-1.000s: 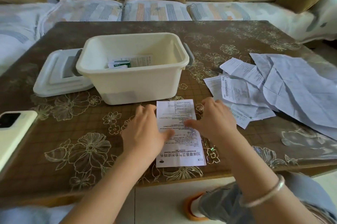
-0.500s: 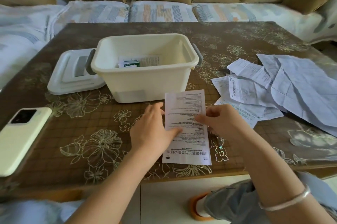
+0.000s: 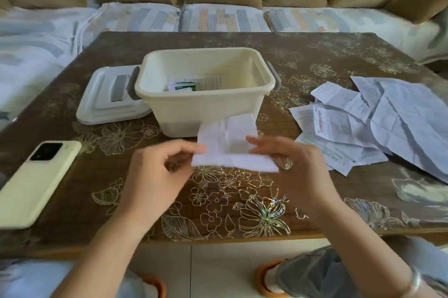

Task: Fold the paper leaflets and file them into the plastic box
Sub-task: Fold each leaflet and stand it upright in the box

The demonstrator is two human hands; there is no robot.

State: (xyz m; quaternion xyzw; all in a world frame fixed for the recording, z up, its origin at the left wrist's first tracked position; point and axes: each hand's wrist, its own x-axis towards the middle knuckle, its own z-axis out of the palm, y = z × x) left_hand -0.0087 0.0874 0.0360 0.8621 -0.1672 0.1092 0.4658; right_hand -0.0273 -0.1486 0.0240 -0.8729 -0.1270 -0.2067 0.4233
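Observation:
A white paper leaflet, blurred and bent over on itself, is lifted off the table in front of the cream plastic box. My left hand pinches its left edge, and my right hand pinches its right edge. The box stands open at the table's middle, with a few folded leaflets lying on its bottom. A pile of unfolded leaflets lies spread on the table to the right.
The box's white lid lies flat to the left of the box. A pale yellow phone rests near the left front edge. A sofa with cushions runs behind the brown flowered table.
The leaflet lay flat on the table under both hands; now both hands have raised it and its far end has folded over. The camera view has shifted slightly.

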